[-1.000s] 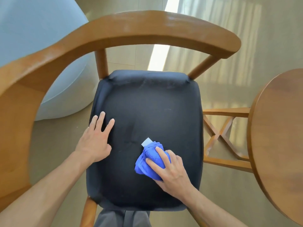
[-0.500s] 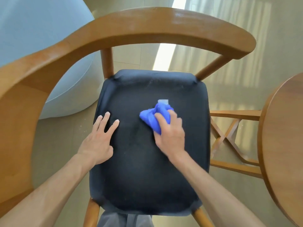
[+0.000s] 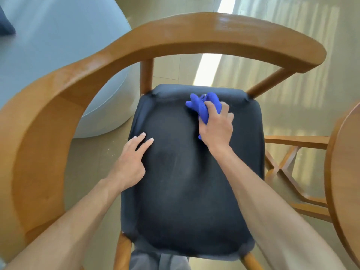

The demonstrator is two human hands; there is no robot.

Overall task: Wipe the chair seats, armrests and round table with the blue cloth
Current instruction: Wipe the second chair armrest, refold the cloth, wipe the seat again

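Observation:
A wooden chair with a dark padded seat (image 3: 187,191) stands right below me. Its curved wooden armrest and backrest rail (image 3: 175,39) arcs from the left round the far side. My right hand (image 3: 217,125) grips the bunched blue cloth (image 3: 202,106) and presses it on the far part of the seat, near the back edge. My left hand (image 3: 130,160) rests on the seat's left edge with straight fingers. The round wooden table (image 3: 342,172) shows at the right edge of the view.
A pale blue-white rounded object (image 3: 58,65) stands on the floor at the left, behind the armrest. A wooden crossed frame (image 3: 288,168) lies between chair and table. The tiled floor (image 3: 292,94) beyond the chair is sunlit.
My right hand has pushed the blue cloth from the near part of the seat up to the far edge. My left hand has stayed on the seat's left side.

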